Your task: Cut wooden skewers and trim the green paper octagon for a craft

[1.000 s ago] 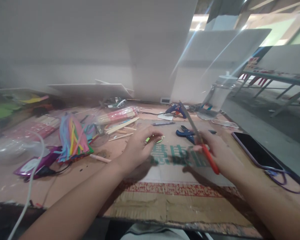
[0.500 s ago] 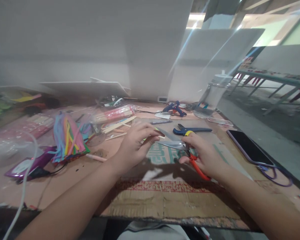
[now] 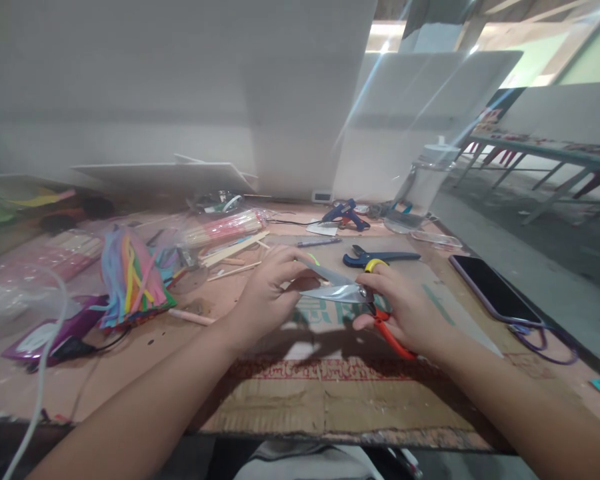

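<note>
Purple packet [image 3: 55,333]: flat on the worktop [image 3: 125,380], far left
Coloured strips [image 3: 135,283]: bundled, just beside the packet
Wooden sticks [image 3: 237,249]: loose pile, beyond the left wrist
Left hand [image 3: 270,288]: grip narrow, thumb and fingers pinching the green strip
Green strip [image 3: 313,259]: small; one end shows past the fingertips, behind the upper blade; cut or contact can't tell
Scissors [image 3: 337,294]: between the hands, blades apart, tips pointing left at the left fingers
Glue gun [image 3: 346,212]: blue, near the back
Blue cutter [image 3: 393,257]: lying just beyond the right hand
Right hand [image 3: 405,310]: grip closed round the scissors handles
Bottle [image 3: 423,190]: clear, back right
Phone [image 3: 495,290]: screen dark, far right
</note>
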Tool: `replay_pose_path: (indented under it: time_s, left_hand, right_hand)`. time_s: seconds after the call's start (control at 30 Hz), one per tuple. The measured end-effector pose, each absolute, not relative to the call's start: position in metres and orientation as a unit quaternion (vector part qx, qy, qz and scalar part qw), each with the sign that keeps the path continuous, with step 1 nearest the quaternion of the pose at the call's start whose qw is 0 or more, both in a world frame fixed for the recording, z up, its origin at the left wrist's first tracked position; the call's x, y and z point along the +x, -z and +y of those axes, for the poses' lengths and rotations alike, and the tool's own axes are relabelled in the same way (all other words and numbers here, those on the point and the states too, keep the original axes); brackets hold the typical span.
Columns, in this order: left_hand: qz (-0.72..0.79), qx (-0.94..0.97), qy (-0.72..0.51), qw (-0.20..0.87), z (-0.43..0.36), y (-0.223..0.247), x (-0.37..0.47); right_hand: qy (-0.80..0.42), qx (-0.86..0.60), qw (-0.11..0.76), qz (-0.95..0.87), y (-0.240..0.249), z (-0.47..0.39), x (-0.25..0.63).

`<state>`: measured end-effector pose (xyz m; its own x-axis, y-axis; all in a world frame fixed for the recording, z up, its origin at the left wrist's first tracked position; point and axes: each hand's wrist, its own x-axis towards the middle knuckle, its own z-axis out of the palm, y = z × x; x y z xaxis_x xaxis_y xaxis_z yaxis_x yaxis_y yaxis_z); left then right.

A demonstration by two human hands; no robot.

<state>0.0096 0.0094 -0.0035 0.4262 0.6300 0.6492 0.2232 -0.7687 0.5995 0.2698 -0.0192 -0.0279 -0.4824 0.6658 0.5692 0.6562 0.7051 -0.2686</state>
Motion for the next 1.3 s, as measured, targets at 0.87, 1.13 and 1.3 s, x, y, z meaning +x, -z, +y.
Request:
replay_pose_path:
  time_s: [0.87, 1.13, 1.3]
  left_hand:
    - [0.228, 0.815, -0.477, 0.237, 0.019, 0.010, 0.010]
    - [0.237, 0.805, -0.489, 0.238, 0.020, 0.007, 0.009]
    - [0.238, 0.815, -0.473, 0.235, 0.022, 0.012, 0.007]
  right_hand:
    - [0.004, -0.439, 0.355, -0.826, 0.029, -0.024, 0.272]
    - [0.058, -0.445, 0.362, -0.817, 0.027, -0.019, 0.277]
    - [0.053, -0.422, 0.325, -0.845, 0.027, -0.018, 0.271]
